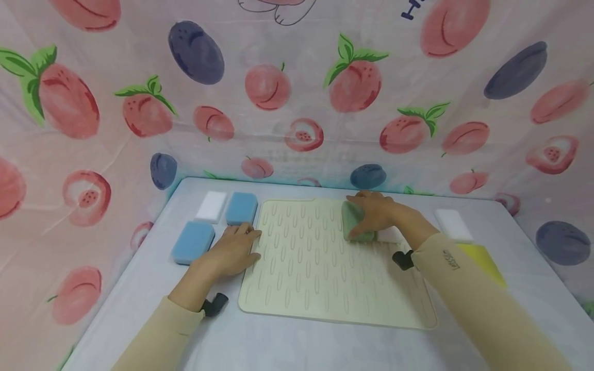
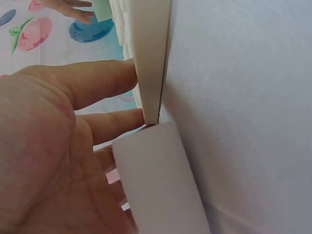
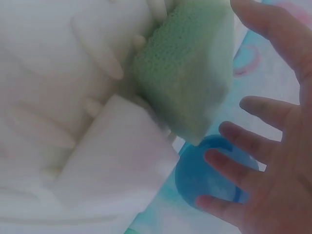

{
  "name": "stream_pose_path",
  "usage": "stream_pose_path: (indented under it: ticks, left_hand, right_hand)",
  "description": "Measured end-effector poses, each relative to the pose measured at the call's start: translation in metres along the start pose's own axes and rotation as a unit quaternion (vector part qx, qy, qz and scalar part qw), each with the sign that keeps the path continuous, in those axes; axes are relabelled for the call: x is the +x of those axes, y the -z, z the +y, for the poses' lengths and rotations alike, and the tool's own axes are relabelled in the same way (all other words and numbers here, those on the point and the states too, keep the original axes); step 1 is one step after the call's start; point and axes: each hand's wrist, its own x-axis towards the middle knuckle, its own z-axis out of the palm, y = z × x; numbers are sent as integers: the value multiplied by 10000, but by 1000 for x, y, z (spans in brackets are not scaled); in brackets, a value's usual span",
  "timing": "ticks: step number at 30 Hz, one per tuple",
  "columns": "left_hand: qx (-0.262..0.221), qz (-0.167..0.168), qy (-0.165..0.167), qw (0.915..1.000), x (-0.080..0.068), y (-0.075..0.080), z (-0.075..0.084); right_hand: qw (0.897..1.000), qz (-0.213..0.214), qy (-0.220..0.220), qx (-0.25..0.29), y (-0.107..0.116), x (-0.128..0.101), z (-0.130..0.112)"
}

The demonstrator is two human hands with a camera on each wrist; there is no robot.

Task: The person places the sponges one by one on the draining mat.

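Note:
A cream ribbed mat (image 1: 315, 273) lies in the middle of the white table (image 1: 278, 345). My left hand (image 1: 234, 248) rests flat on the table with straight fingers touching the mat's left edge (image 2: 148, 58). Over a green sponge (image 1: 353, 220) at the mat's far right lies my right hand (image 1: 378, 210). In the right wrist view its fingers (image 3: 243, 146) are spread and straight beside the green sponge (image 3: 190, 73), not curled round it. A white sponge (image 1: 391, 234) lies against the green one, under my right wrist, and it shows again as the white sponge (image 3: 117, 161) on the mat.
Left of the mat lie a white sponge (image 1: 211, 206) and two blue sponges (image 1: 241, 207) (image 1: 192, 241). Right of the mat are another white sponge (image 1: 455, 224) and a yellow one (image 1: 487, 263). A fruit-printed cloth (image 1: 297, 103) walls in the table on three sides.

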Motion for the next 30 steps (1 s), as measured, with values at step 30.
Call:
stream_pose_path:
  ticks: [30]
  left_hand:
    - [-48, 27, -46, 10000, 1, -2, -4]
  right_hand:
    - [9982, 556, 201, -14, 9, -48, 40]
